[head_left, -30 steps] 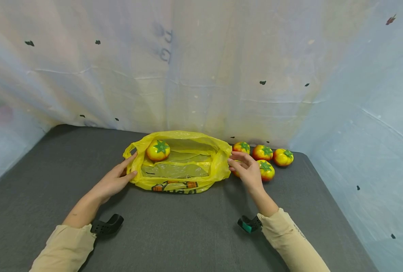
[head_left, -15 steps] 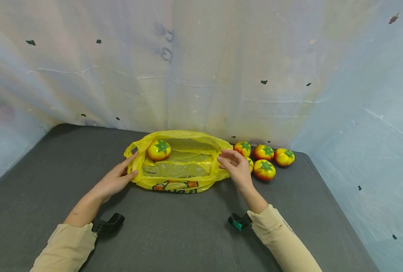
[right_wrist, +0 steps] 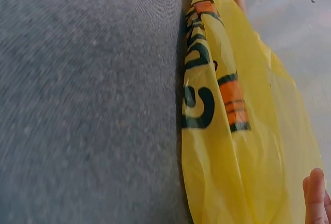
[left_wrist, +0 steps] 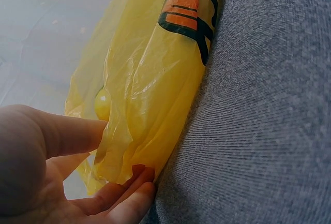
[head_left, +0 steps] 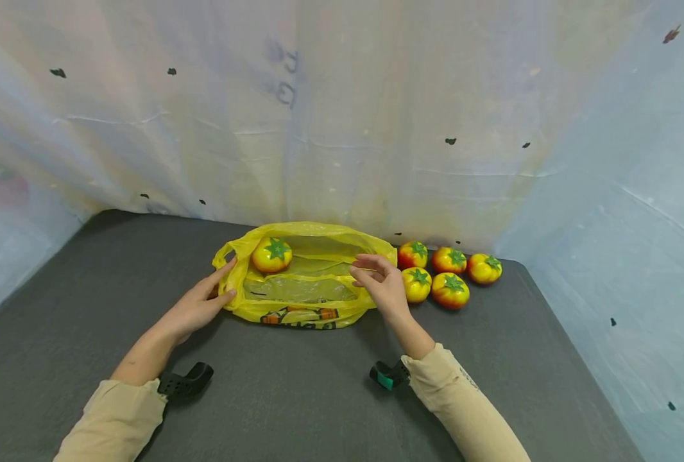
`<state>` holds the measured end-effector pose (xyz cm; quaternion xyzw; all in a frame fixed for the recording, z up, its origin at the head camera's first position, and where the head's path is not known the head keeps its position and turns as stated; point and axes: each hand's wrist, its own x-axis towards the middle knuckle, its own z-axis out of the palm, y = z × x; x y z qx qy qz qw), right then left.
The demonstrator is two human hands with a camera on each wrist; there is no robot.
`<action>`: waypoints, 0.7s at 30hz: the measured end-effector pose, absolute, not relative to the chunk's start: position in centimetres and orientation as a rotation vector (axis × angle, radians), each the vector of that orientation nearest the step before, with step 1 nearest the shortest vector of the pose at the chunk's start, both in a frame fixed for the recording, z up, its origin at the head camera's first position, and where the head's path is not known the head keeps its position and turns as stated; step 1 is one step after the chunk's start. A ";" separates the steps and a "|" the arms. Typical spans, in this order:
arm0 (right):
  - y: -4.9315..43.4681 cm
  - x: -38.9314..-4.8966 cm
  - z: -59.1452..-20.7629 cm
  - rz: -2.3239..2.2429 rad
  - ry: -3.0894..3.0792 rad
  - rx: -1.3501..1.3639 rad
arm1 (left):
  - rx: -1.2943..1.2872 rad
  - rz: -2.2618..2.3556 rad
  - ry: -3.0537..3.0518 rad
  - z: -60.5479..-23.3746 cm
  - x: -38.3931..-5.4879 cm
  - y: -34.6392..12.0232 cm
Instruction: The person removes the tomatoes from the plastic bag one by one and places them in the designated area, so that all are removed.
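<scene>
A yellow plastic bag [head_left: 304, 314] with orange and dark print sits on the dark table, its mouth spread wide. One yellow-red tomato [head_left: 271, 255] with a green star-shaped top lies inside its left end. My left hand [head_left: 197, 308] holds the bag's left edge by the handle; in the left wrist view its thumb and fingers lie about the crumpled plastic. Over the bag's right end is my right hand [head_left: 381, 285], fingers loosely bent, with nothing in them. Only fingertips of it appear in the right wrist view, beside the bag's upper wall [right_wrist: 279, 146].
Several more tomatoes [head_left: 450, 290] are grouped right of the bag, near the back right corner of the table [head_left: 296, 398]. A pale sheet [head_left: 342, 128] hangs behind the table and along both sides.
My right hand has moved left, from beside the bag's right edge to over its right end, uncovering tomatoes behind it. The left hand keeps its place on the bag.
</scene>
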<state>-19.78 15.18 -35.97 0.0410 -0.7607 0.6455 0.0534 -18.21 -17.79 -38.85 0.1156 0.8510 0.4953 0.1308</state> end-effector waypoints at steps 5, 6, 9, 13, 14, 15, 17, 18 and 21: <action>14.3 -20.0 -36.2 1.981 -2.310 0.133 | 0.340 1.447 2.469 -38.9 -18.2 -17.8; 14.2 -20.0 -36.2 1.981 -2.308 0.139 | 0.341 1.448 2.468 -38.9 -18.2 -17.8; 13.7 -20.1 -36.4 1.991 -2.298 0.166 | 0.335 1.447 2.471 -38.9 -18.2 -17.8; 13.1 -20.4 -36.7 1.987 -2.287 0.218 | 0.322 1.437 2.481 -39.0 -18.2 -17.8; 13.0 -20.4 -36.7 1.991 -2.286 0.222 | 0.321 1.439 2.482 -39.0 -18.2 -17.8; 12.8 -20.5 -36.8 1.990 -2.290 0.220 | 0.317 1.438 2.484 -39.0 -18.2 -17.7; 12.6 -20.6 -37.0 2.001 -2.290 0.216 | 0.316 1.438 2.487 -39.0 -18.2 -17.7; 12.4 -20.7 -37.1 2.008 -2.288 0.215 | 0.317 1.438 2.487 -39.0 -18.2 -17.7; 12.0 -20.9 -37.2 2.026 -2.278 0.223 | 0.326 1.444 2.486 -39.0 -18.2 -17.8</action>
